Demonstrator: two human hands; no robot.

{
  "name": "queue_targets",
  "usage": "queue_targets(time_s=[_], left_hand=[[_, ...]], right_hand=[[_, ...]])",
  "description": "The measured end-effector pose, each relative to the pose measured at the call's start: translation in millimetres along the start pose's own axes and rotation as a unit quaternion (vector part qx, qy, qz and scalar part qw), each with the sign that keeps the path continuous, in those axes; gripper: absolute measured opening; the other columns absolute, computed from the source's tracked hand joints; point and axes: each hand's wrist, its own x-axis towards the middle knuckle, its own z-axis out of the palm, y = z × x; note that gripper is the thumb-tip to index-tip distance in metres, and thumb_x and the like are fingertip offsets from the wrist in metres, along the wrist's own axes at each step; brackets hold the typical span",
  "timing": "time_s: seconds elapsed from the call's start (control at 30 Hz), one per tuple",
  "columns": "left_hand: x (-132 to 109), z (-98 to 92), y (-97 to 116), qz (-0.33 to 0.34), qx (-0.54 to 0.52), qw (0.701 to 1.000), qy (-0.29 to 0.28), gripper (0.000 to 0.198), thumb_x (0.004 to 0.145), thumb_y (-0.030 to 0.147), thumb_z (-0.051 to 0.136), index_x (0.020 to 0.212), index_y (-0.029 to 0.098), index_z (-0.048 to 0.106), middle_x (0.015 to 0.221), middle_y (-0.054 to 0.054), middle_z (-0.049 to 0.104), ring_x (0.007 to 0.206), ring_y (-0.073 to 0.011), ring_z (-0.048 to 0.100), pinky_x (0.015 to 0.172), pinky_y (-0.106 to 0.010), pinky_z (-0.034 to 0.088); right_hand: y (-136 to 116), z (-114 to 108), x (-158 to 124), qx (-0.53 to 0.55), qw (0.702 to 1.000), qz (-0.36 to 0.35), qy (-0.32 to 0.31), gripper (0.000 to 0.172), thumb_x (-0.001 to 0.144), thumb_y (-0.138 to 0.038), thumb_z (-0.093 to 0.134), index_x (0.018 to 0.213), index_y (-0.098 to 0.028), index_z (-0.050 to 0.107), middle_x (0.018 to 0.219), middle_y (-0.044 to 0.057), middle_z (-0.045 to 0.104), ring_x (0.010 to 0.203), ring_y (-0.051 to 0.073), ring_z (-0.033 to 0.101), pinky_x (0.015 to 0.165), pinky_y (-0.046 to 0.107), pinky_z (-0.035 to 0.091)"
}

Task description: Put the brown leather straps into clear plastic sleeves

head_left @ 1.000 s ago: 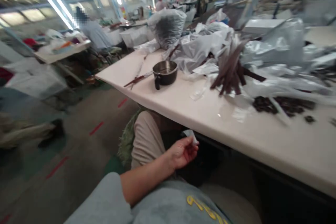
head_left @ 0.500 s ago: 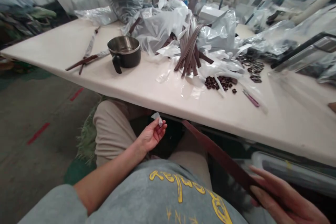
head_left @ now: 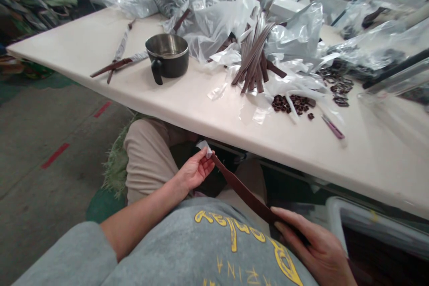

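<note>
My left hand (head_left: 197,170) is closed, pinching a small piece of white wrapping (head_left: 204,146) between thumb and fingers. A dark brown leather strap (head_left: 244,192) slants across my lap. Its narrow end meets the white piece at my left fingertips; whether those fingers grip the strap as well, I cannot tell. Lower down on the right, my right hand (head_left: 313,243) is closed on the strap's other part, thumb on one side and fingers on the other.
On the white table (head_left: 214,107) stand a black pot (head_left: 170,63), a bundle of brown strips (head_left: 256,60), small dark loops (head_left: 290,103) and a purple cutter (head_left: 333,127). Two partly wrapped straps (head_left: 112,66) lie crossed at left. A white-rimmed bin (head_left: 335,214) sits below the table at right.
My right hand has moved left and inward with the strap. The strap's narrow end, apart from my left hand before, now reaches the white piece there. The view has shifted slightly.
</note>
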Motion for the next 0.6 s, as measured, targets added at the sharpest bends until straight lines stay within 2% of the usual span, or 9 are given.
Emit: queue_targets(time_s=[0.23, 0.47, 0.6], left_hand=[[2.7, 0.9, -4.9, 0.002, -0.004, 1.000, 0.020, 0.019, 0.095, 0.019, 0.058, 0.083, 0.008, 0.066, 0.070, -0.006, 0.074, 0.059, -0.0135, 0.072, 0.052, -0.020, 0.058], [1.2, 0.2, -4.6, 0.000, 0.002, 1.000, 0.007, 0.020, 0.096, 0.020, 0.057, 0.083, 0.009, 0.067, 0.070, -0.006, 0.074, 0.060, -0.0140, 0.072, 0.051, -0.020, 0.058], [1.7, -2.7, -6.0, 0.009, 0.005, 1.000, 0.004, 0.018, 0.095, 0.019, 0.058, 0.082, 0.009, 0.066, 0.071, -0.006, 0.074, 0.061, -0.0137, 0.072, 0.054, -0.020, 0.059]], right_hand=[[5.8, 3.2, -12.5, 0.002, 1.000, -0.012, 0.020, 0.020, 0.093, -0.036, 0.062, 0.108, -0.030, 0.073, 0.091, -0.003, 0.078, 0.071, 0.016, 0.075, 0.066, 0.017, 0.061], [2.4, 6.1, -7.1, -0.001, 0.999, 0.035, -0.018, 0.025, 0.094, -0.040, 0.058, 0.105, -0.026, 0.075, 0.089, 0.001, 0.079, 0.067, 0.018, 0.075, 0.062, 0.021, 0.061], [11.3, 16.5, -11.3, -0.003, 0.999, 0.038, -0.007, 0.024, 0.094, -0.038, 0.058, 0.110, -0.027, 0.073, 0.091, 0.001, 0.079, 0.065, 0.018, 0.075, 0.064, 0.022, 0.061]])
